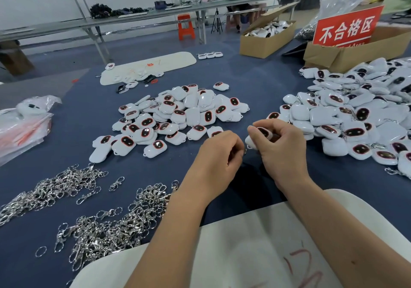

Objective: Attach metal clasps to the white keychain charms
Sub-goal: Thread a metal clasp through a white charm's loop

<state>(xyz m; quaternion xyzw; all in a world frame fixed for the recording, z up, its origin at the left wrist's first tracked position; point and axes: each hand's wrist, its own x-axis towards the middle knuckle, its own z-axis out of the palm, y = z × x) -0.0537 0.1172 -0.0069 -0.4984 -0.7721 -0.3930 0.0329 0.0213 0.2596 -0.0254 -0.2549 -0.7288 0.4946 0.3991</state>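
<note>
- Holding one white charm (259, 136) above the dark blue desk (77, 132), the right hand (282, 147) curls its fingers and thumb around it, near the middle of the view.
- The charm is a small, glossy, rounded white case with a dark oval window ringed in red on its face; its lower end points toward the left hand.
- The left hand (220, 152) is curled just beside it, fingertips pinched together; a tiny glint of metal (245, 152) shows at the fingertips, but what it is cannot be told for certain.
- A pile of loose charms (178, 116) lies on the desk just beyond the hands.
- A larger heap of charms (360, 114) spreads along the right side, some with metal clasps showing among them.
- Silver metal clasps (106, 227) lie tangled in heaps at the lower left, near the left forearm.
- A white board (255, 243) sits at the near edge under both forearms.
- Clear plastic bags (24, 127) lie at the far left.
- Cardboard boxes (264, 40) and a red sign (347, 27) with white characters stand at the far right.
</note>
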